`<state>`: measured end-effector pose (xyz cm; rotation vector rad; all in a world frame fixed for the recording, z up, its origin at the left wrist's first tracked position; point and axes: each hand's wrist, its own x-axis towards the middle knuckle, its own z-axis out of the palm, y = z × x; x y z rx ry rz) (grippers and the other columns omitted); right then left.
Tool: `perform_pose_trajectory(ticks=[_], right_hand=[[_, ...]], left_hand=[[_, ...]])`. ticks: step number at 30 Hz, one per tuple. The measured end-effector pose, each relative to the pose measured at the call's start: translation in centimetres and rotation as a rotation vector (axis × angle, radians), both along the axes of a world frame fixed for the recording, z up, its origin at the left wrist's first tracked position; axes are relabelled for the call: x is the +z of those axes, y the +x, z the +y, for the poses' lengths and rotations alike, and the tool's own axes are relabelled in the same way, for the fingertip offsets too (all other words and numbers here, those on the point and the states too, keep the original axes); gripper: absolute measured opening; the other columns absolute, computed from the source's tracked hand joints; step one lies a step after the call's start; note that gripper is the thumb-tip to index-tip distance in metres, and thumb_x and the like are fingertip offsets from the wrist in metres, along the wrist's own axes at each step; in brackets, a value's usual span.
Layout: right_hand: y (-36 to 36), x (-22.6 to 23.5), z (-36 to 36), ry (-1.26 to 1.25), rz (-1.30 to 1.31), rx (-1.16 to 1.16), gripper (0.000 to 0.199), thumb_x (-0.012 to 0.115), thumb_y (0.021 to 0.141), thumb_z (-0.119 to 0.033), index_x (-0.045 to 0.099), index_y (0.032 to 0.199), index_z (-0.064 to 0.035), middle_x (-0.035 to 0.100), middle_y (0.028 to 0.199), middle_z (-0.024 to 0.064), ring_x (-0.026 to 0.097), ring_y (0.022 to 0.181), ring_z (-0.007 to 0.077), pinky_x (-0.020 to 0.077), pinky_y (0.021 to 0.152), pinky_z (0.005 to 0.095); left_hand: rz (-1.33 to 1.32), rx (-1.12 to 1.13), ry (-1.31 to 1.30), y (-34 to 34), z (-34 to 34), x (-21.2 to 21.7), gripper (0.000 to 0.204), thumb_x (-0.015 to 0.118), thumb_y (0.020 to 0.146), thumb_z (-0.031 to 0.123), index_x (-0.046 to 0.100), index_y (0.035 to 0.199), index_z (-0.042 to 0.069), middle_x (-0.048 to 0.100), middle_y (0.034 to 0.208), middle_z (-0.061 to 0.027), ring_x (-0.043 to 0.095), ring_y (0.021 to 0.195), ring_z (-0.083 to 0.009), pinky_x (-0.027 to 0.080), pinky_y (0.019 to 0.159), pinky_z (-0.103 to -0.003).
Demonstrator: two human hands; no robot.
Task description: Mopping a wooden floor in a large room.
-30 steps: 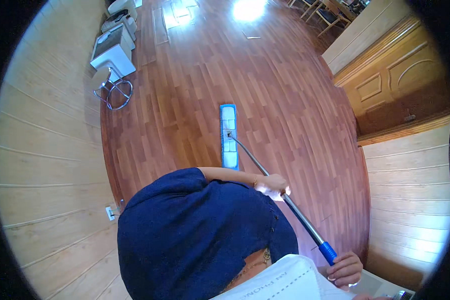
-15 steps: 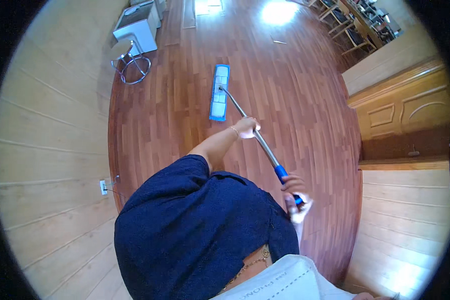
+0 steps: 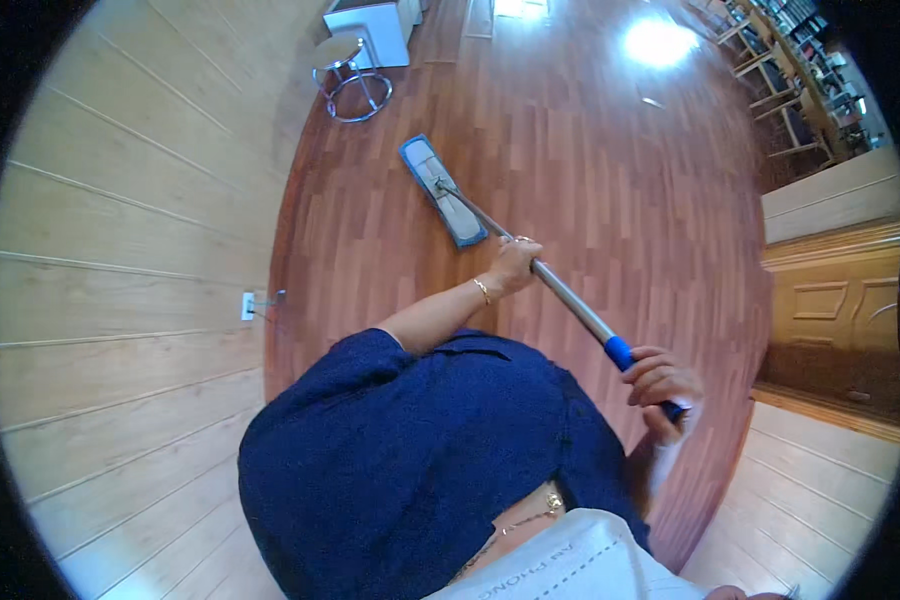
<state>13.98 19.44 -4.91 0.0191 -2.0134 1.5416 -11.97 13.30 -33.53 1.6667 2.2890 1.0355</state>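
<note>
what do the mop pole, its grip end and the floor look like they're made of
Mop pole: likely metal, silvery and smooth with a slight sheen. Grip end: blue, matte, probably plastic or rubber; the right hand covers most of it. Floor: reddish-brown wood or wood-look laminate strips, glossy, since it mirrors a bright light. The left hand holds the pole midway.

**Blue, brown and silver on the boards**

The mop head is blue-edged with a pale grey middle, and the handle shows silver metal ending in a bright blue grip. Reddish-brown strip floor, glossy with a white glare. Honey-toned planked wall with a white socket. The sleeve is dark navy. A gold bracelet glints. Chrome stool, pale grey cabinet, golden-brown panelled door.
</note>
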Motion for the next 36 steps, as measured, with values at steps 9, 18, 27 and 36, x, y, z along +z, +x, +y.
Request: perform_pose_trajectory(ticks=[9,18,27,36], right_hand=[[-1.9,-0.1,6.2,-0.118,0.227,0.451,0.034,0.075,0.070,-0.031,0.062,0.089,-0.0057,0.070,0.074,0.0097,0.070,0.072,0.0266,0.0523,0.075,0.0418],[-9.1,0.7,6.0,-0.310,0.315,0.653,0.044,0.076,0.071,-0.045,0.064,0.090,-0.0066,0.066,0.069,0.0055,0.065,0.066,0.0204,0.0518,0.071,0.0354],[-15.2,2.1,2.3,-0.432,0.210,0.923,0.047,0.070,0.075,-0.057,0.065,0.080,-0.0103,0.065,0.069,0.0051,0.065,0.067,0.0199,0.0501,0.069,0.0345],[-17.8,3.7,-0.8,-0.512,0.250,1.124,0.035,0.064,0.076,-0.036,0.067,0.070,-0.0024,0.064,0.060,0.0105,0.064,0.057,0.0233,0.0502,0.056,0.0327]], left_hand=[[-0.033,0.194,-0.034,2.3,-8.2,5.3,0.024,0.065,0.081,0.027,0.054,0.069,0.009,0.058,0.072,-0.0125,0.057,0.074,-0.0347,0.039,0.062,-0.047],[-0.139,0.357,-0.050,4.0,-14.0,7.7,0.017,0.066,0.070,0.008,0.053,0.081,0.006,0.057,0.080,-0.0166,0.055,0.081,-0.0384,0.044,0.071,-0.048],[-0.152,0.440,-0.016,4.6,-18.6,8.1,0.012,0.061,0.074,0.005,0.051,0.081,0.007,0.057,0.079,-0.0155,0.055,0.081,-0.0368,0.045,0.070,-0.047],[-0.189,0.512,0.007,2.9,-20.6,9.3,0.021,0.059,0.065,-0.004,0.049,0.082,0.006,0.055,0.077,-0.0162,0.053,0.078,-0.0396,0.042,0.068,-0.047]])
